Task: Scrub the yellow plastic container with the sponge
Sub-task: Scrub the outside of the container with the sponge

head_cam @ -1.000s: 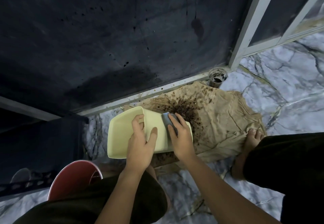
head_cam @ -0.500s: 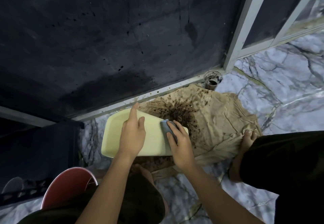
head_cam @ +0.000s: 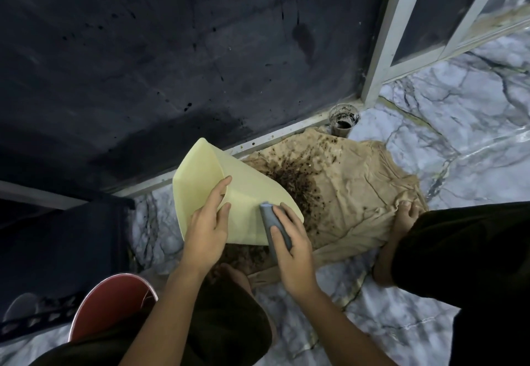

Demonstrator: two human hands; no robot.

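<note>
1. My left hand (head_cam: 207,223) grips the yellow plastic container (head_cam: 229,190), fingers curled over its edge, holding it tilted above the floor.
2. My right hand (head_cam: 291,239) is clamped on the grey sponge (head_cam: 271,219), pressing it against the container's outer wall near the lower corner.
3. The container hangs over a stained beige cloth (head_cam: 352,193) spread on the marble floor (head_cam: 459,124), beside a dark wall.
4. A dirty cup (head_cam: 342,121) stands at the cloth's far edge; a red bucket (head_cam: 110,304) sits near my left arm.
</note>
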